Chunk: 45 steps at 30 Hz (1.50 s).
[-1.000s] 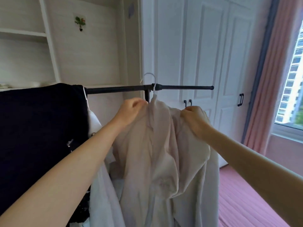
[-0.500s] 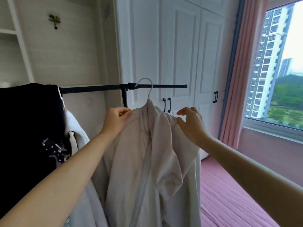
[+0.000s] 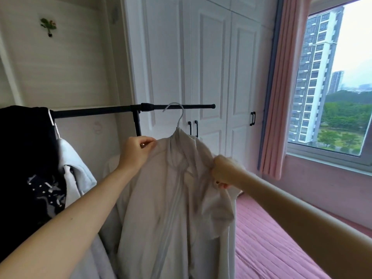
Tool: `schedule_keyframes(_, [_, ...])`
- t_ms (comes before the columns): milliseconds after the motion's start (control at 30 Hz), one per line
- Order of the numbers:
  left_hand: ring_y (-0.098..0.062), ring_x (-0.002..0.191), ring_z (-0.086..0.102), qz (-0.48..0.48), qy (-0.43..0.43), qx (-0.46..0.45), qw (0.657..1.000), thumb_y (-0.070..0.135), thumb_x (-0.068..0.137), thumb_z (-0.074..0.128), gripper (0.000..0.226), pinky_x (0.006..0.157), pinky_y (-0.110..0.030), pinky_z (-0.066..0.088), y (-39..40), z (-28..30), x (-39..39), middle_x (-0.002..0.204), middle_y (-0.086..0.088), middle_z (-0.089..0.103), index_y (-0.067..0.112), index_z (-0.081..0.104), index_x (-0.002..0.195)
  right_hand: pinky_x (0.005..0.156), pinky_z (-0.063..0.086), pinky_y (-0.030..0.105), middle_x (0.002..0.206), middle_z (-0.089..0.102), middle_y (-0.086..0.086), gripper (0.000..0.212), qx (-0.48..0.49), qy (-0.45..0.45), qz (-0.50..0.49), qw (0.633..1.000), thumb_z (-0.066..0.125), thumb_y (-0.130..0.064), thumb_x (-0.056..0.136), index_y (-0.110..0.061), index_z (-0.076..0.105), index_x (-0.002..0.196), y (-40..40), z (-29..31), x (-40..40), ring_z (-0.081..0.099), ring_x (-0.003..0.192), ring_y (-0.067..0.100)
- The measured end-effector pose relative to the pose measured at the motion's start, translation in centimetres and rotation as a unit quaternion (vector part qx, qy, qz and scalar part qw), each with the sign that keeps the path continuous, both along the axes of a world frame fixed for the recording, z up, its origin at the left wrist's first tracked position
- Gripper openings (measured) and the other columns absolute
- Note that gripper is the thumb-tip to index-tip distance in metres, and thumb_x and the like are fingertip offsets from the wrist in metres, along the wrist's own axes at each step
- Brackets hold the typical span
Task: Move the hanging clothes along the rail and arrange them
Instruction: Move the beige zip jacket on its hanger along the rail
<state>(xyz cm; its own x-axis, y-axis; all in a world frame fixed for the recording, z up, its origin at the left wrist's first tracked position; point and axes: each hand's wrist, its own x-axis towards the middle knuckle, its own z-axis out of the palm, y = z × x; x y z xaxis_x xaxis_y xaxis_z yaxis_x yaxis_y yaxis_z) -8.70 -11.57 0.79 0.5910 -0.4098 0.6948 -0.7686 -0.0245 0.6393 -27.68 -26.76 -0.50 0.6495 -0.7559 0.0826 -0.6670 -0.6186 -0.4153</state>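
Note:
A cream zip-up jacket (image 3: 177, 208) hangs from a white hanger (image 3: 177, 113) on the black rail (image 3: 96, 110), right of the rail's upright post. My left hand (image 3: 136, 152) pinches the jacket's left shoulder. My right hand (image 3: 223, 170) grips the bunched cloth of its right shoulder. At the rail's left end hang a black printed garment (image 3: 26, 158) and a white garment (image 3: 74, 168), close together.
White wardrobe doors (image 3: 203, 63) with black handles stand behind the rail. A pink curtain (image 3: 279, 97) and a window (image 3: 334, 81) are to the right. A pink bed cover (image 3: 267, 244) lies below right. Shelving runs along the wall at left.
The jacket's hanger has slid right along the rail, past the post joint. My right hand went from open fingers near the shoulder to gripping the cloth lower down. The view swung right.

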Motion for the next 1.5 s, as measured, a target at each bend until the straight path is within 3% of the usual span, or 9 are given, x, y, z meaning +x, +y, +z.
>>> schedule_keyframes(267, [0.009, 0.079, 0.064, -0.04, -0.022, 0.079, 0.996, 0.013, 0.084, 0.07, 0.01, 0.074, -0.005, 0.046, -0.4, -2.2, -0.8, 0.083, 0.019, 0.07, 0.02, 0.076, 0.089, 0.06, 0.041, 0.035, 0.08, 0.052, 0.009, 0.013, -0.212, -0.135, -0.074, 0.965, 0.037, -0.004, 0.091, -0.008, 0.049, 0.092, -1.6, 7.5, -1.9, 0.053, 0.077, 0.027])
schedule_keyframes(433, [0.005, 0.074, 0.065, -0.117, 0.054, 0.048, 0.991, 0.007, 0.082, 0.071, 0.013, 0.07, -0.005, 0.047, 0.0, -2.5, -2.4, 0.08, 0.012, 0.075, 0.02, 0.075, 0.084, 0.07, 0.05, 0.042, 0.083, 0.06, 0.011, 0.03, -0.059, -0.277, -0.015, 0.959, 0.037, -0.01, 0.088, -0.009, 0.062, 0.105, -4.0, 8.3, -0.4, 0.061, 0.076, 0.029])
schedule_keyframes(533, [0.004, 0.064, 0.063, -0.131, 0.116, 0.005, 0.985, 0.005, 0.083, 0.07, 0.013, 0.064, -0.007, 0.049, 0.2, -2.3, -2.5, 0.069, 0.013, 0.073, 0.018, 0.074, 0.083, 0.065, 0.047, 0.022, 0.092, 0.059, 0.002, 0.028, -0.017, -0.169, 0.057, 0.984, 0.048, -0.023, 0.09, -0.016, 0.055, 0.116, -4.7, 6.8, -0.1, 0.058, 0.08, 0.019])
schedule_keyframes(700, [0.013, 0.059, 0.06, -0.076, 0.161, -0.055, 0.983, 0.006, 0.083, 0.07, 0.017, 0.06, -0.001, 0.044, 0.5, -2.2, -0.7, 0.061, 0.025, 0.068, 0.022, 0.071, 0.082, 0.089, 0.042, 0.032, 0.131, 0.051, 0.014, 0.054, -0.133, -0.118, 0.075, 0.981, 0.054, -0.005, 0.089, -0.016, 0.04, 0.14, -6.4, 5.4, -0.2, 0.051, 0.118, 0.03])
schedule_keyframes(900, [0.003, 0.069, 0.061, -0.007, 0.187, -0.1, 0.977, 0.009, 0.085, 0.067, 0.017, 0.076, -0.013, 0.047, -0.4, -1.9, 0.8, 0.089, -0.004, 0.07, 0.01, 0.072, 0.101, 0.067, 0.052, 0.038, 0.087, 0.064, 0.013, 0.024, -0.217, -0.201, -0.017, 0.955, 0.042, -0.01, 0.096, 0.004, 0.061, 0.09, -6.0, 5.5, -2.9, 0.061, 0.078, 0.029])
schedule_keyframes(1100, [-0.002, 0.074, 0.057, -0.006, 0.202, -0.127, 0.971, 0.006, 0.086, 0.066, 0.021, 0.077, -0.015, 0.045, -1.3, -0.7, 0.7, 0.096, -0.006, 0.068, 0.004, 0.07, 0.106, 0.068, 0.06, 0.035, 0.099, 0.071, 0.014, 0.033, 0.05, 0.074, 0.035, 0.995, 0.044, -0.02, 0.097, -0.014, 0.05, 0.128, -4.1, 2.3, -4.0, 0.071, 0.077, 0.026])
schedule_keyframes(1200, [0.0, 0.076, 0.059, -0.018, 0.188, -0.116, 0.975, 0.006, 0.084, 0.068, 0.019, 0.08, -0.016, 0.046, -1.4, -0.3, 0.3, 0.085, 0.001, 0.069, 0.006, 0.072, 0.103, 0.086, 0.049, 0.035, 0.12, 0.059, 0.013, 0.044, -0.045, -0.08, 0.045, 0.995, 0.052, -0.019, 0.093, -0.009, 0.046, 0.135, -4.5, 1.1, -3.4, 0.06, 0.108, 0.031])
schedule_keyframes(1300, [0.006, 0.07, 0.062, -0.026, 0.18, -0.109, 0.977, 0.008, 0.083, 0.07, 0.018, 0.078, -0.012, 0.047, -1.3, -0.3, 0.2, 0.075, 0.017, 0.068, 0.009, 0.073, 0.101, 0.077, 0.046, 0.03, 0.104, 0.059, 0.005, 0.031, -0.058, -0.209, 0.042, 0.975, 0.055, -0.018, 0.087, -0.006, 0.056, 0.115, -5.4, 1.4, -3.0, 0.058, 0.099, 0.026])
schedule_keyframes(1500, [0.009, 0.071, 0.065, -0.084, 0.18, -0.08, 0.977, 0.009, 0.081, 0.072, 0.015, 0.076, -0.014, 0.048, -0.4, -0.6, -0.6, 0.07, 0.023, 0.071, 0.024, 0.073, 0.081, 0.102, 0.033, 0.046, 0.143, 0.019, 0.013, 0.086, -0.089, -0.123, 0.004, 0.988, 0.057, -0.054, 0.078, -0.013, 0.021, 0.144, -5.8, 1.9, -2.9, 0.034, 0.12, 0.04])
